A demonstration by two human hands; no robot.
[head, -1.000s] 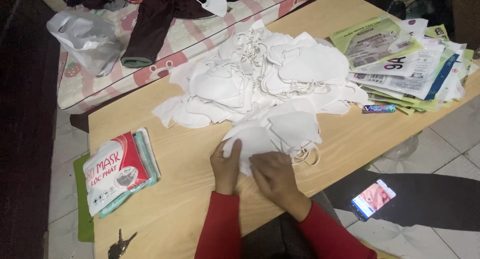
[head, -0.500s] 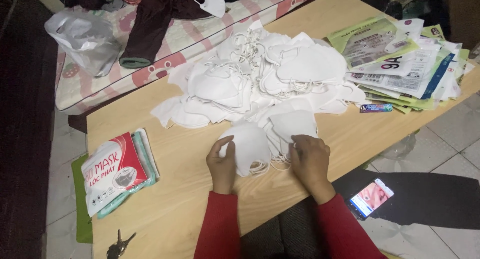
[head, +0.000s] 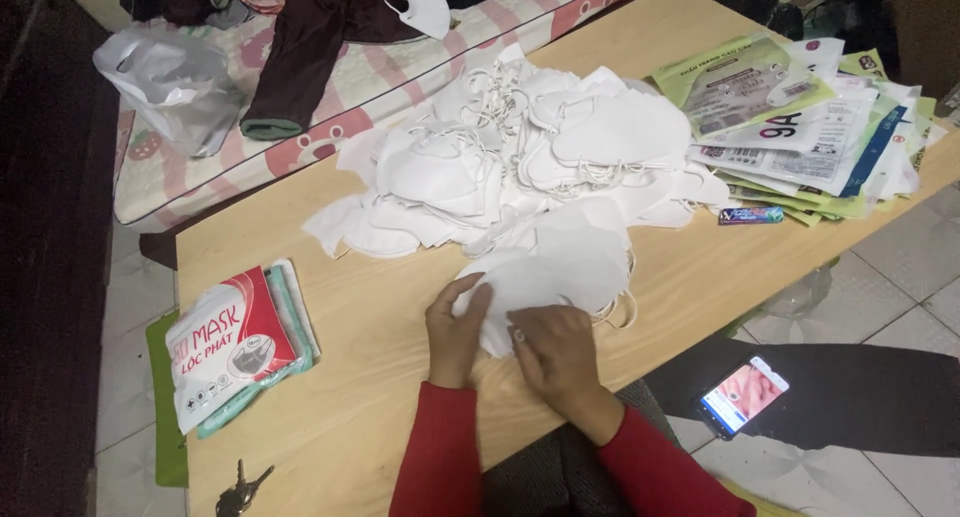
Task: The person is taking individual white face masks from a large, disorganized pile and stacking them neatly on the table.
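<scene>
Both hands flatten soft white masks

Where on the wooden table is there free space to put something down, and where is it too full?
Bare wood lies between the red-and-white mask packets and the left hand, and along the wooden table's near edge. Another strip is right of the right hand, below the small blue tube. The white mask pile and paper packet stack crowd the far side.
</scene>
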